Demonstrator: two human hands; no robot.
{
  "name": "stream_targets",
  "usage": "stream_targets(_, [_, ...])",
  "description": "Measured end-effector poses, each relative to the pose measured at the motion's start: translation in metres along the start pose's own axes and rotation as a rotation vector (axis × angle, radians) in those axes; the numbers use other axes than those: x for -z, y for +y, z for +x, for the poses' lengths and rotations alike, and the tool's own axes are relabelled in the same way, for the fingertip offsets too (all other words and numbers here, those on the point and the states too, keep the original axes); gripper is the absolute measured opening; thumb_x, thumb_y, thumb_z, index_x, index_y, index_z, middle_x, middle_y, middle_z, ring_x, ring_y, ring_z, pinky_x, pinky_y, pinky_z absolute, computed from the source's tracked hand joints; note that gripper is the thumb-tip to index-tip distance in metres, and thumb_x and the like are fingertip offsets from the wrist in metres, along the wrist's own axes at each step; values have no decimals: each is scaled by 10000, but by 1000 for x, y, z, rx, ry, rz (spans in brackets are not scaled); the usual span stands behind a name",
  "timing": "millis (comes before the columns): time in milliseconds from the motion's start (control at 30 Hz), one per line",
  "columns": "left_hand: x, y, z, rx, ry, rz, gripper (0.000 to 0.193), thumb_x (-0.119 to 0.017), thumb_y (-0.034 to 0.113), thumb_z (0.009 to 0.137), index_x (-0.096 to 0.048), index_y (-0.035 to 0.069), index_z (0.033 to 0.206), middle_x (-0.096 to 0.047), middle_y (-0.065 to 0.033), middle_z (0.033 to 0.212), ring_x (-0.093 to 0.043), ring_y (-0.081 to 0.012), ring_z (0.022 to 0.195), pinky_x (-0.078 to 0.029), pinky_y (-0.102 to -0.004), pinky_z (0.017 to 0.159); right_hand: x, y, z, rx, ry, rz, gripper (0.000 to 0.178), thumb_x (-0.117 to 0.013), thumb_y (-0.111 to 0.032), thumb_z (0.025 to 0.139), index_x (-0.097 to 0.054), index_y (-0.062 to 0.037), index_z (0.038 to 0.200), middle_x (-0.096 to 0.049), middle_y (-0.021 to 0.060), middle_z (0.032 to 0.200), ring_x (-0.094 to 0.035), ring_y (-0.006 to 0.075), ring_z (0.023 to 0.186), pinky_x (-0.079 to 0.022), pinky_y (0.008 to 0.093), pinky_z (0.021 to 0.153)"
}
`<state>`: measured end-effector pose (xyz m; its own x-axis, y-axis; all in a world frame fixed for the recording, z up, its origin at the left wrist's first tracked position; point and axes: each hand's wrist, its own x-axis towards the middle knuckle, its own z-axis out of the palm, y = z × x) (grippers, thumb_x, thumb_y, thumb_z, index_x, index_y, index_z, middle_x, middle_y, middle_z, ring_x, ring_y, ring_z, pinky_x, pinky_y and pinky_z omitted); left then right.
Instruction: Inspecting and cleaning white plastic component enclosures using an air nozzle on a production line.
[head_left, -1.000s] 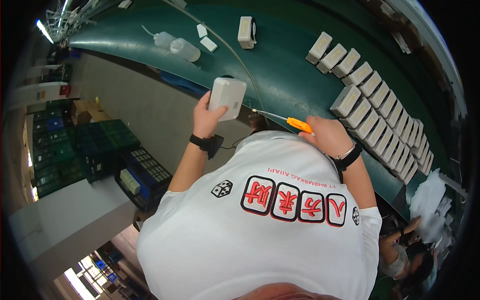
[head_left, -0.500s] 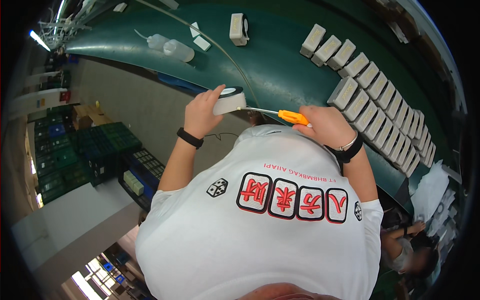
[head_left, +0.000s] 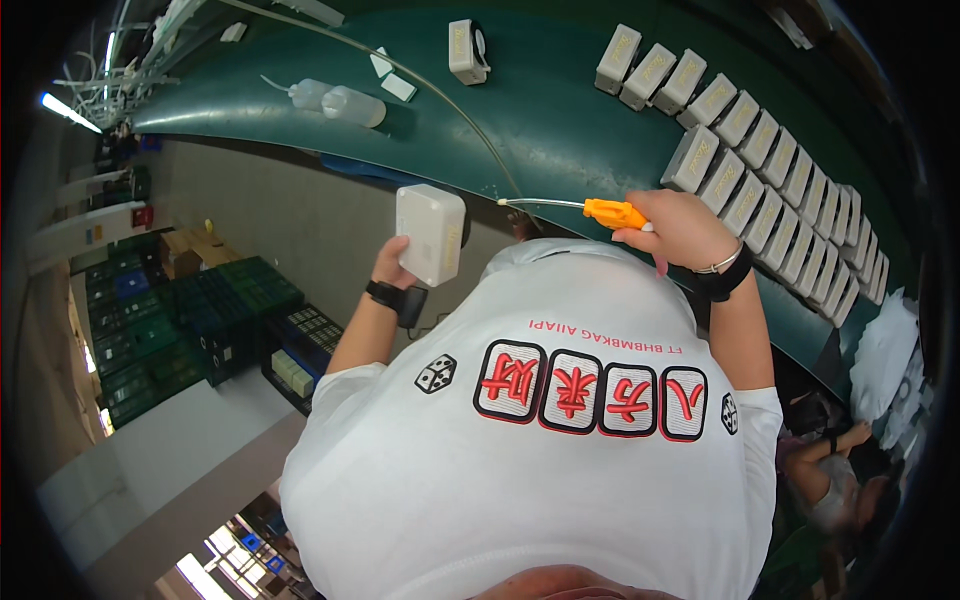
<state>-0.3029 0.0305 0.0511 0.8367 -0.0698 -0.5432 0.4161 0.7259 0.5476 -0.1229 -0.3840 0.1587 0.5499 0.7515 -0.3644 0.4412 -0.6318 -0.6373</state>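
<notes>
My left hand (head_left: 392, 262) is closed round a white, box-shaped housing (head_left: 430, 232) with rounded corners and a dark far side. Its broad flat face is turned up toward me. In my right hand (head_left: 688, 230) is an orange-handled air blow gun (head_left: 612, 213), gripped by the handle. The gun's thin metal tube points left and its tip ends a short way right of the housing, apart from it. Tiny light specks hang in the air near that tip.
Rows of similar white housings (head_left: 740, 205) stand on the green table (head_left: 560, 130) at the right. One more housing (head_left: 467, 52), a plastic squeeze bottle (head_left: 352, 106) and small white pieces (head_left: 398, 88) lie farther back. A thin hose (head_left: 440, 92) crosses above. Another person (head_left: 835, 480) sits at the lower right.
My left hand has turned the housing so its broad face shows, and lowered it slightly. The blow gun has shifted right and up a little, away from the housing.
</notes>
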Motion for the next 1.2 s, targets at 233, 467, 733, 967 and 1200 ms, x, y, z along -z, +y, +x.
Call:
stream_targets(233, [-24, -52, 1, 230, -335, -1347, 594, -630, 250, 844, -434, 25, 1358, -545, -114, 1022, -606, -266, 990, -562, -380, 819, -19, 5, 12, 106, 107, -115, 350, -667, -361, 826, -564, -33, 890, -615, 161, 750, -607, 357, 705, -477, 422, 634])
stream_targets(467, [-34, -43, -4, 27, 97, -1333, 494, -603, 173, 879, -437, 28, 1320, -507, -121, 1048, -598, -308, 1037, -559, -433, 855, -25, -2, 23, 132, 12, -202, 332, -645, -358, 843, -581, -39, 904, -635, 157, 768, -624, 348, 733, -496, 426, 657])
stream_targets(733, [-27, -35, -9, -323, 650, -343, 438, -612, 130, 872, -459, 93, 1281, -541, -134, 1203, -589, -296, 1064, -541, -428, 852, -19, -15, 23, 195, -13, -138, 334, -642, -367, 840, -592, -40, 891, -636, 163, 778, -623, 351, 748, -495, 430, 667])
stream_targets(967, [-59, -29, -3, -683, 555, 412, 581, -599, 17, 859, -328, 10, 1373, -511, -162, 1266, -523, -235, 1151, -457, -367, 953, -23, -4, 19, 145, -3, -128, 350, -642, -384, 838, -607, -36, 856, -635, 163, 771, -619, 350, 739, -487, 435, 658])
stream_targets(1200, [-126, -17, 40, -193, 237, 259, 474, -590, 126, 899, -405, -1, 1316, -545, -146, 1248, -554, -247, 1123, -460, -363, 954, -21, 17, -36, -12, 108, 277, 272, -709, -247, 818, -634, -3, 913, -625, 104, 745, -651, 210, 692, -486, 337, 610])
